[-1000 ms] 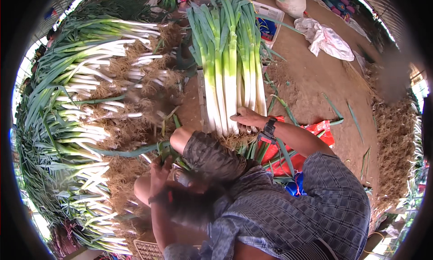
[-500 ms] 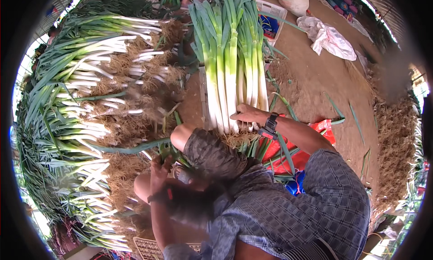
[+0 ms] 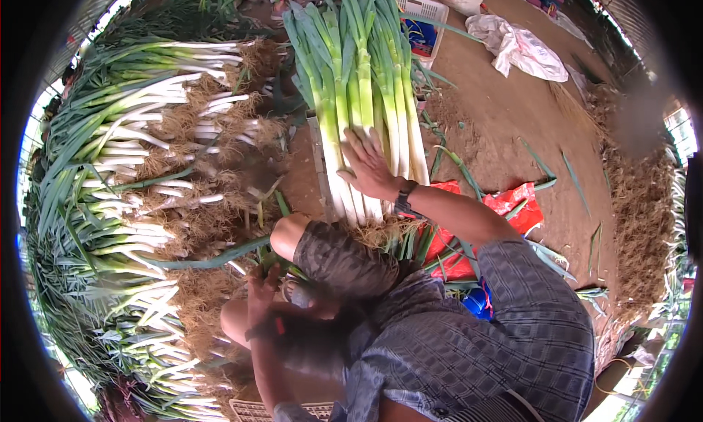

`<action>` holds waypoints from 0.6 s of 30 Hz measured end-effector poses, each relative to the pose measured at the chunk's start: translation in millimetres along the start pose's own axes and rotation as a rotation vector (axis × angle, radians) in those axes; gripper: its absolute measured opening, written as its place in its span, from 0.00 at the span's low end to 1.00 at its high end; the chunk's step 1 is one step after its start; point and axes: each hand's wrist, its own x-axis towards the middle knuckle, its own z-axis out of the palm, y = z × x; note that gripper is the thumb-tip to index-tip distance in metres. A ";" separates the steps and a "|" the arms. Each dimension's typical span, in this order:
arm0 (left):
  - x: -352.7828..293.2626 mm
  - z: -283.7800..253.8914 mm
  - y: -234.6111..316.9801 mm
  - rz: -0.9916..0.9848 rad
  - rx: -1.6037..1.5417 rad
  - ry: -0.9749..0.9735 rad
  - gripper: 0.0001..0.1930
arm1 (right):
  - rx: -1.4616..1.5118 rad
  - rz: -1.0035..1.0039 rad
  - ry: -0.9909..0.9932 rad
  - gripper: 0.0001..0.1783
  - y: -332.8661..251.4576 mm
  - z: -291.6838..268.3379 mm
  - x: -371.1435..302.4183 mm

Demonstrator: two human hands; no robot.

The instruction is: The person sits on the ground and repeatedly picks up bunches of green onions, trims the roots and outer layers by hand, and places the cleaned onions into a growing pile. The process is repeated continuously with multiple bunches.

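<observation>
A thick row of trimmed leeks lies in front of me, green tops away and white stalks toward me, with brown roots at the near end. My right hand rests flat on the white stalks, its fingers spread and a dark band on the wrist. At my left knee, my left hand has its fingers curled in shadow. Whether they grip anything is hard to see. A long green leek leaf runs along the ground just beyond those fingers.
Heaped leeks with bushy roots cover the ground on the left. A white crate stands beyond the row, and a white sack lies to its right. Red plastic and loose leaves lie near my right arm. More roots line the far right.
My right hand has lifted from the root end, slid up the stalks and flattened with fingers spread. My left hand keeps nearly its place. The whole view has shifted slightly.
</observation>
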 end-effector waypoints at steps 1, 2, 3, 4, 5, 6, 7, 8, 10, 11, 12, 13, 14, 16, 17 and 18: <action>1.2 -4.9 -5.4 0.009 0.027 0.009 0.11 | -0.016 -0.040 -0.018 0.40 7.0 5.5 -2.8; 1.9 -10.0 -11.2 0.018 0.055 0.018 0.12 | -0.033 -0.080 -0.035 0.40 18.4 7.1 -7.4; -9.0 -18.0 -22.1 0.008 0.076 0.053 0.12 | -0.037 -0.120 -0.167 0.39 18.3 3.5 -6.4; -7.5 -15.3 -19.0 0.006 0.075 0.035 0.13 | -0.109 -0.164 -0.209 0.38 31.2 -0.6 -13.3; -7.7 -13.3 -15.8 0.004 0.073 0.018 0.13 | -0.116 -0.175 -0.200 0.39 35.2 2.4 -16.8; -8.4 -10.7 -12.4 -0.001 0.075 0.001 0.13 | -0.119 -0.184 -0.193 0.40 37.2 4.1 -21.1; -9.1 -12.0 -10.9 0.000 0.098 0.005 0.14 | -0.119 -0.180 -0.214 0.40 36.9 4.5 -19.8; -9.0 -12.7 -8.7 0.002 0.122 0.007 0.14 | -0.120 -0.174 -0.235 0.40 38.0 4.1 -18.2; -8.7 -11.4 -6.5 -0.019 0.142 0.008 0.14 | -0.116 -0.168 -0.260 0.40 36.8 3.4 -19.3; -6.6 -10.0 -3.8 -0.026 0.136 0.014 0.14 | -0.118 -0.176 -0.250 0.40 38.2 4.8 -17.8; -4.4 -8.3 -1.2 -0.033 0.130 0.020 0.14 | -0.122 -0.183 -0.241 0.40 39.6 5.5 -17.1; -4.3 -8.7 -0.8 -0.030 0.133 0.031 0.14 | -0.095 -0.191 -0.231 0.39 36.7 4.7 -14.7; -3.2 -9.3 0.0 -0.025 0.136 0.042 0.14 | -0.094 -0.198 -0.225 0.39 36.0 0.6 -12.6; -4.9 -11.8 0.2 -0.009 0.120 0.027 0.15 | -0.088 -0.209 -0.223 0.39 30.8 -11.0 -10.4; -8.0 -13.1 -0.4 0.001 0.100 0.002 0.16 | -0.106 -0.172 -0.269 0.38 25.9 -16.4 -6.3; -11.9 -15.0 -1.6 0.010 0.080 -0.022 0.18 | -0.076 -0.195 -0.220 0.38 22.5 -20.2 3.9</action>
